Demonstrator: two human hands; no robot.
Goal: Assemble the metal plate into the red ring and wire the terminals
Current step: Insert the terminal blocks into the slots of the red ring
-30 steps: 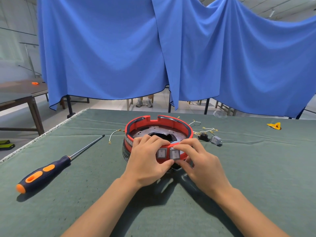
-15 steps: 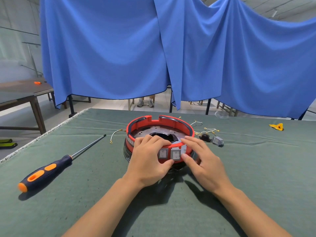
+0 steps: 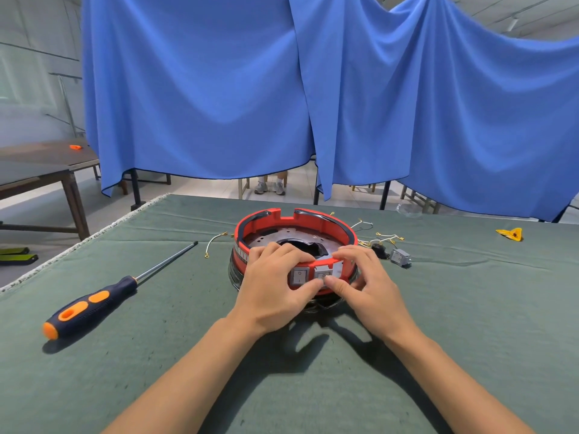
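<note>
At the centre of the frame both hands clasp the near wall of the red ring [image 3: 316, 220] on the table [image 3: 470, 308]: the left hand [image 3: 269, 289] curls over its rim, the right hand [image 3: 369, 283] pinches a grey switch [image 3: 322, 274]. The metal plate [image 3: 282, 238] sits inside. At left lies a screwdriver [image 3: 94, 303]; loose wires [image 3: 387, 237] lie behind.

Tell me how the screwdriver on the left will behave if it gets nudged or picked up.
The screwdriver would probably roll if nudged sideways, since its handle looks rounded and it lies flat on the green cloth. It likely feels handle-heavy, given the thick handle and thin shaft. The shaft looks like stiff metal, so it should not flex.
</note>
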